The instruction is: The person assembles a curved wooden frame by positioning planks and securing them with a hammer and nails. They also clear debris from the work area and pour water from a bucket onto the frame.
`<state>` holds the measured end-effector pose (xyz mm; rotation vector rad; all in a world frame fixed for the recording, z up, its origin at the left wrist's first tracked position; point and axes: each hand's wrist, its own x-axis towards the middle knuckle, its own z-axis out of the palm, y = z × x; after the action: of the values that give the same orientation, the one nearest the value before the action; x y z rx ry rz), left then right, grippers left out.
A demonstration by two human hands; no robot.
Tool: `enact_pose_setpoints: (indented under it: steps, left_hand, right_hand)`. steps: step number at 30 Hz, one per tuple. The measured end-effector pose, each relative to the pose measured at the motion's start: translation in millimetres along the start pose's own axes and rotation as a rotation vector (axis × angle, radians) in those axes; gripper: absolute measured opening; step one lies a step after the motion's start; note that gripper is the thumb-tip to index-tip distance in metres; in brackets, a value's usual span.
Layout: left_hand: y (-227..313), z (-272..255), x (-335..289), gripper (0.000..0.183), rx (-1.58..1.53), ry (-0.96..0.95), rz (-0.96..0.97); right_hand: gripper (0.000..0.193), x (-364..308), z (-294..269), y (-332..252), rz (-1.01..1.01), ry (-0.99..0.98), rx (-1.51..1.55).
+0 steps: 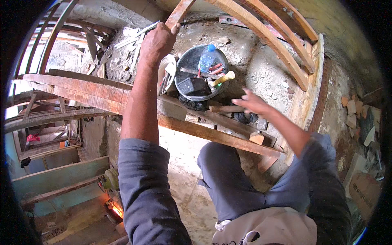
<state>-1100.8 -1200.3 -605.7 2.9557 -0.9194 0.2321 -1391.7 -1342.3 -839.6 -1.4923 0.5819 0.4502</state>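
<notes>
My left hand (158, 43) is closed around the lower end of a wooden slat (179, 13) that runs up out of view. My right hand (254, 102), slightly blurred, hovers with its fingers apart and holds nothing. Just below its fingertips lies a wooden handle (227, 109), its far end hard to make out. Between my hands stands a round grey bucket (192, 97). Inside it are a clear plastic bottle (206, 61) with a blue cap, a tool with a yellow handle (225, 77), red-handled pliers (216, 69) and a black block-shaped object (193, 86).
A long wooden beam (208, 131) crosses in front of my knees. Curved wooden ribs (261, 30) arch at the upper right, joined to an upright board (312, 81). Rubble (273, 77) covers the ground behind the bucket. Broken bricks (352, 108) lie far right; something glows orange (117, 209) lower left.
</notes>
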Motion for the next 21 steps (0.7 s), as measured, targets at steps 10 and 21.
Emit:
enact_pose_setpoints:
  steps: [10,21]
  left_hand:
    - [-2.2,-0.4,7.0,0.068,0.018,-0.056,0.032]
    - [0.0,-0.8,6.0,0.069,-0.061,-0.019,0.042]
  right_hand:
    - [0.061,126.1,97.4,-21.8,-0.015,0.119,0.762]
    - [0.05,237.2,98.3,-39.9,-0.399,0.123,0.774]
